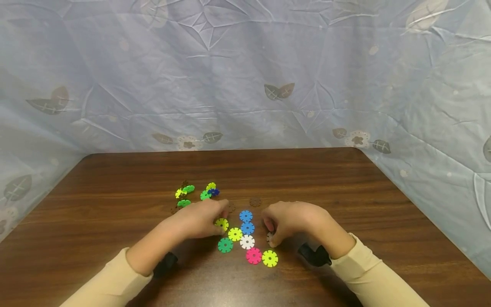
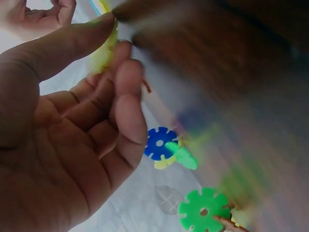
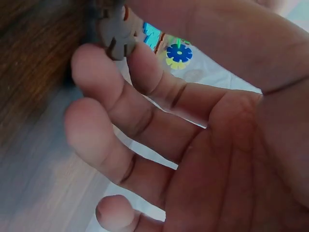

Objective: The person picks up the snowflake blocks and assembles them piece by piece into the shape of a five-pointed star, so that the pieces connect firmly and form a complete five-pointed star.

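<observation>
My left hand (image 1: 197, 219) pinches a yellow notched plastic disc (image 1: 221, 224) between thumb and fingers. The same yellow disc (image 2: 104, 53) is partly hidden behind the thumb in the left wrist view. My right hand (image 1: 297, 219) pinches a brown notched disc (image 1: 270, 237) at the table, its other fingers bent. Between the hands, flat discs lie edge to edge: two blue ones (image 1: 247, 228), a white one (image 1: 247, 241), a pink one (image 1: 253, 256) and a yellow one (image 1: 270, 258). Another yellow disc (image 1: 235, 234) and a green disc (image 1: 225, 245) branch off to the left.
Beyond my left hand, a green disc (image 1: 188, 189) and several others stand slotted together in small clusters. A dark blue disc (image 1: 213, 192) belongs to one of these. A brown disc (image 1: 255, 201) lies flat on the dark wooden table (image 1: 307, 175). A patterned curtain (image 1: 245, 76) surrounds the table's back and sides.
</observation>
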Available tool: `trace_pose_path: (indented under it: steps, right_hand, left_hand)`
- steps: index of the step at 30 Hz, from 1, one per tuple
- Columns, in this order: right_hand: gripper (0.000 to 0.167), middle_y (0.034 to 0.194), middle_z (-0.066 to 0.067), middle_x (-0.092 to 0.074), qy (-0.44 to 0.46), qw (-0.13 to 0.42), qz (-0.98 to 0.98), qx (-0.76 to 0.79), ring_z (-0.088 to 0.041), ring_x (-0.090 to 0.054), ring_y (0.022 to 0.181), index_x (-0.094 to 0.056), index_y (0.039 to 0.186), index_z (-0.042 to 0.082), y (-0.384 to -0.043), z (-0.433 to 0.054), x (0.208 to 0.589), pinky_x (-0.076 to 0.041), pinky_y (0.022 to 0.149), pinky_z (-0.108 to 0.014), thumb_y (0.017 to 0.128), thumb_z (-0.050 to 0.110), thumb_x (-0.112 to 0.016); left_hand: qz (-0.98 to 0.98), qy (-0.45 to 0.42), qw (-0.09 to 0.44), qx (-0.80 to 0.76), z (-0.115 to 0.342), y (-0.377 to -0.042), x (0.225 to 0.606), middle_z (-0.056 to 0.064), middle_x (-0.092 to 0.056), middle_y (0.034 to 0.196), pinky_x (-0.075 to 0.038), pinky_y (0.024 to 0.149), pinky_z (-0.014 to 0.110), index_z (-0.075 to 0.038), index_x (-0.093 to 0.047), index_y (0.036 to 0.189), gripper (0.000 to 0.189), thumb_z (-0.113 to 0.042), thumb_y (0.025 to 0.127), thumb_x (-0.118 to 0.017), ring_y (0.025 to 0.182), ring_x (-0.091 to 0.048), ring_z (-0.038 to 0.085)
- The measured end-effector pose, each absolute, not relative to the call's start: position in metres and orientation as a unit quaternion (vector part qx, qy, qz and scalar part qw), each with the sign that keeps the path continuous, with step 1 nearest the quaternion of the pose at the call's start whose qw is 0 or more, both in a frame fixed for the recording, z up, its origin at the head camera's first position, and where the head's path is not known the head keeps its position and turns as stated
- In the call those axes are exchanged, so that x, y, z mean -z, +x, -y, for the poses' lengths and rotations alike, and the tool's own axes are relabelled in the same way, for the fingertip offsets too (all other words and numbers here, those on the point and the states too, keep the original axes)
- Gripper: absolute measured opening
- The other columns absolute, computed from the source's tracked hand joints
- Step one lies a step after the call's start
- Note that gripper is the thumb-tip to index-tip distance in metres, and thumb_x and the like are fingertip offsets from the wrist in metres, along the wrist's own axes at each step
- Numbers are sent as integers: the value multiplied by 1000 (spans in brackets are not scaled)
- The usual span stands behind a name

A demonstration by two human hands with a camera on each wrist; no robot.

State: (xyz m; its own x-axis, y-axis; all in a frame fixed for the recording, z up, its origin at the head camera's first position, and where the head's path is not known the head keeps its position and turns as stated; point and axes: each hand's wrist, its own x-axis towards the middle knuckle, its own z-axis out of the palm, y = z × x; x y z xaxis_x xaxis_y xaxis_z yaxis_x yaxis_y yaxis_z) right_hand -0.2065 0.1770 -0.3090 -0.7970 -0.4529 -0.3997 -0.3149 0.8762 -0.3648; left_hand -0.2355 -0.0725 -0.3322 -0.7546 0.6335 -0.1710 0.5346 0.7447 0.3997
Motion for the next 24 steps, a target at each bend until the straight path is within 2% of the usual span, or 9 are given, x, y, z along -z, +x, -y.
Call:
trace_pose_path:
  steps: [5,8,12,14,16,19,24]
  right_hand:
    - [22,87,3,-64,-213,238,-937,139,-12,-56,79,-65,90,13,-212,-176,309,-49,71,-29,83,11,-86]
    - [14,90,4,-68,-218,219,-942,133,-9,-59,81,-71,93,13,-214,-179,307,-52,74,-28,87,10,-84]
    - [4,90,4,-72,-252,155,-947,124,-6,-60,78,-76,95,11,-218,-184,305,-54,72,-25,93,8,-78]
    - [4,90,3,-73,-267,117,-947,133,-5,-61,77,-76,97,10,-220,-185,303,-53,70,-24,96,7,-74]
    - [6,91,1,-75,-282,76,-944,151,-5,-62,77,-76,98,10,-222,-186,302,-54,70,-23,98,6,-71]
    - [8,93,-1,-77,-294,20,-936,194,-6,-65,79,-75,97,11,-223,-186,301,-55,72,-24,101,8,-68]
    - [8,98,1,-79,-312,-55,-913,257,-12,-70,83,-77,105,12,-222,-181,301,-59,75,-26,101,12,-69]
  left_hand:
    - [-911,335,128,-203,68,-246,337,-1,-58,80,-42,63,27,-8,-64,101,20,-12,91,-81,72,-48,13]
    - [-899,349,109,-241,64,-251,337,-2,-54,74,-40,62,24,-7,-67,97,16,-13,92,-81,68,-44,11]
    - [-874,358,98,-312,63,-256,336,-1,-56,69,-41,59,23,-6,-68,90,13,-15,94,-78,62,-45,9]
    - [-859,349,106,-359,62,-258,336,3,-62,68,-44,57,23,-6,-68,90,13,-15,98,-74,60,-51,10]
    - [-839,332,122,-413,62,-259,336,5,-67,70,-50,56,26,-5,-68,94,14,-16,102,-68,60,-59,13]
    - [-811,288,149,-486,61,-259,335,6,-70,69,-53,55,28,-5,-66,101,16,-19,107,-62,57,-63,17]
    - [-771,226,181,-567,59,-257,333,2,-67,68,-50,56,25,-5,-64,113,21,-25,109,-58,56,-57,13]
